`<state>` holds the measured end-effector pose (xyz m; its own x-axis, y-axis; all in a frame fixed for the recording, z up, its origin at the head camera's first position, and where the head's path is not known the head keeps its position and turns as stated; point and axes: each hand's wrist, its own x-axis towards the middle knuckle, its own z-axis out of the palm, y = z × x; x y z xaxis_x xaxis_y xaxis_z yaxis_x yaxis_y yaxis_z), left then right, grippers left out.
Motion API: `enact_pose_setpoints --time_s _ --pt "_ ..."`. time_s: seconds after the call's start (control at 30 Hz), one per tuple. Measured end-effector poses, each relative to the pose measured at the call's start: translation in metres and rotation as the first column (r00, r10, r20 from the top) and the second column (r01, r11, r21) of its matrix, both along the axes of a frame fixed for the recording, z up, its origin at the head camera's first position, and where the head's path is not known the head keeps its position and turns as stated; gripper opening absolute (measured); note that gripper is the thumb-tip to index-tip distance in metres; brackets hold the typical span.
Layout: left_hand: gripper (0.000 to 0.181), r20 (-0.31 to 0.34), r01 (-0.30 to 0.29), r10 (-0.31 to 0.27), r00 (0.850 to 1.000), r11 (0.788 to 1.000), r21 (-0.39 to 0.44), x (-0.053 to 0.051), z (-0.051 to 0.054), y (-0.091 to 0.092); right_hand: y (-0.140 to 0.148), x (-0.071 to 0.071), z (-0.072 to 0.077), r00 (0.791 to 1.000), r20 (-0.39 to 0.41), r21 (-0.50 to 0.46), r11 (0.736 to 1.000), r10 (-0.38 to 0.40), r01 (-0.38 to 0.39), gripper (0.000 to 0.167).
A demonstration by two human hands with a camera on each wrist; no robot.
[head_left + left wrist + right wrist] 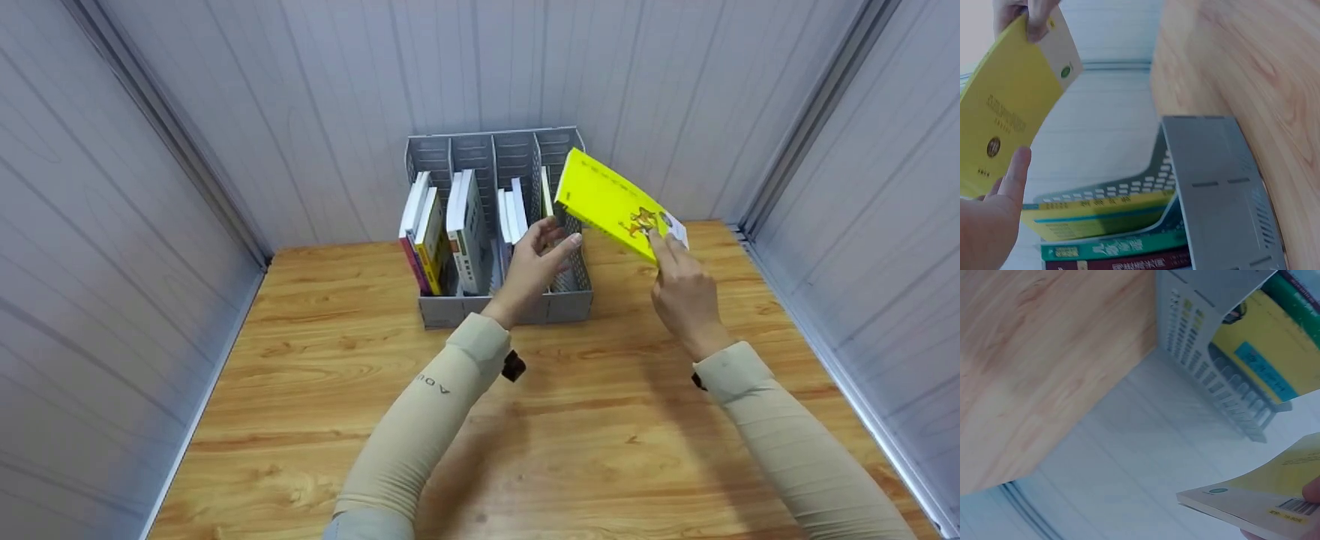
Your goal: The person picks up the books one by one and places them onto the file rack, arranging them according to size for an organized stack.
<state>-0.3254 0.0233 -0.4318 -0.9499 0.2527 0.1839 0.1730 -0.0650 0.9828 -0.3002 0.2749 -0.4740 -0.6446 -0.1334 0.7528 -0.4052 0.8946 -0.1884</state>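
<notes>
A yellow paperback book (607, 196) with a cartoon animal on its cover is held aloft, tilted, at the right of a grey file organizer (504, 309). My right hand (684, 296) pinches the book by its lower right end. In the right wrist view, a barcode shows on the white strip of the book (1241, 503). Below the book's left end is my left hand (534, 259), thumb and fingers spread in front of the organizer. The left wrist view has my left hand (991, 228) overlapping the book's edge; whether it touches is unclear.
Books stand upright in the organizer's compartments: a yellow-spined book (429, 255) at the left, a thick white book (466, 232) beside it, and several thinner ones rightward. The organizer stands on a wooden table (315, 360) against a pale panel wall (330, 112), with side walls left and right.
</notes>
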Motion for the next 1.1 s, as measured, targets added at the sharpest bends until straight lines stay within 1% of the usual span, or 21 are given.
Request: enact_pose_setpoints --time_s 0.1,0.2,0.27,0.33,0.4,0.47,0.63,0.77,0.93,1.1 --pt "0.077 0.003 0.014 -0.014 1.0 0.999 0.042 0.003 0.004 0.002 -0.007 0.002 0.002 0.999 -0.031 0.035 0.999 0.015 -0.014 0.051" --pt "0.07 -0.001 0.02 -0.02 1.0 0.993 0.118 0.007 0.008 0.002 -0.013 0.004 0.002 0.997 -0.071 0.078 0.997 0.028 -0.022 0.051" --pt "0.063 0.001 0.029 -0.03 1.0 0.982 0.185 0.008 0.011 0.003 -0.016 0.005 0.002 0.994 -0.107 0.099 0.995 0.038 -0.028 0.052" --pt "0.057 0.003 0.035 -0.037 0.999 0.967 0.251 0.01 0.013 0.003 -0.019 0.005 0.0 0.989 -0.142 0.116 0.993 0.049 -0.033 0.053" --pt "0.052 0.01 0.033 -0.038 0.999 0.954 0.297 0.011 0.016 0.003 -0.021 0.005 -0.001 0.984 -0.169 0.126 0.991 0.063 -0.042 0.054" --pt "0.049 0.023 0.02 -0.029 0.999 0.947 0.321 0.013 0.018 0.003 -0.022 0.004 -0.002 0.98 -0.183 0.125 0.991 0.073 -0.05 0.055" --pt "0.045 0.064 -0.027 0.004 0.998 0.937 0.347 0.016 0.024 0.004 -0.024 0.006 -0.003 0.981 -0.178 0.122 0.991 0.079 -0.057 0.053" --pt "0.042 0.084 -0.053 0.025 0.996 0.934 0.353 0.018 0.028 0.004 -0.025 0.005 -0.004 0.981 -0.177 0.121 0.991 0.08 -0.059 0.051" --pt "0.044 0.097 -0.085 0.055 0.994 0.933 0.349 0.021 0.03 0.003 -0.026 0.003 -0.006 0.979 -0.184 0.117 0.991 0.081 -0.06 0.048" --pt "0.047 0.099 -0.117 0.088 0.991 0.934 0.337 0.023 0.03 0.001 -0.028 0.001 -0.004 0.982 -0.162 0.12 0.99 0.097 -0.078 0.042"
